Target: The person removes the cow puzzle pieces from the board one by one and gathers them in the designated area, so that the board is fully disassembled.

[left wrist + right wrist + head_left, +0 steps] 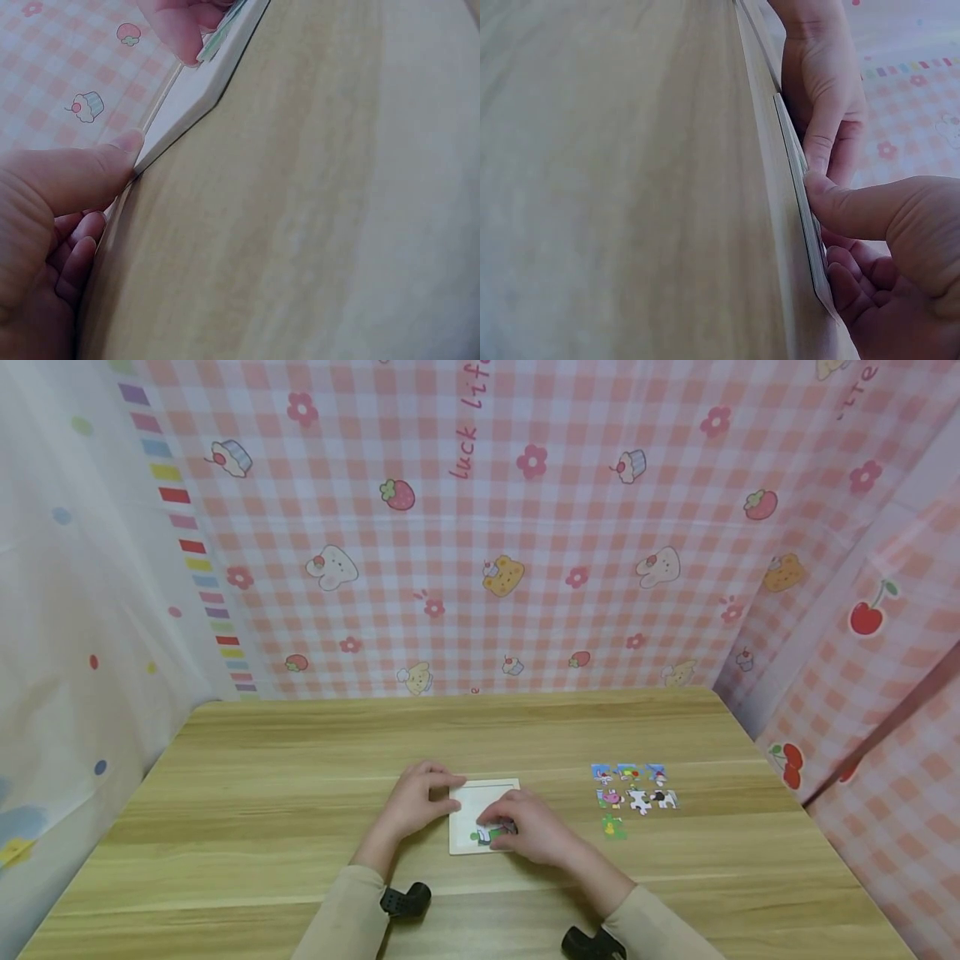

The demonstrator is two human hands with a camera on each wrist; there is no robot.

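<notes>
A shallow white puzzle tray [467, 797] lies flat on the table. My left hand [420, 797] is at the tray's left side, its thumb touching the edge and index finger near the far left corner. My right hand [536, 828] reaches over the tray's near right part and pinches a puzzle piece [220, 36], mostly hidden by the fingers. Green and white picture parts [482, 835] show at its fingertips, low in the tray; whether they are one piece or more I cannot tell. In the right wrist view the right thumb [847, 206] overlaps the tray's rim.
Several loose puzzle pieces [637, 800] lie in rough rows to the right of the tray, with a green one [613, 827] nearest me. The wooden table [285, 810] extends around them. A pink checked cloth [450, 543] hangs behind the table's far edge.
</notes>
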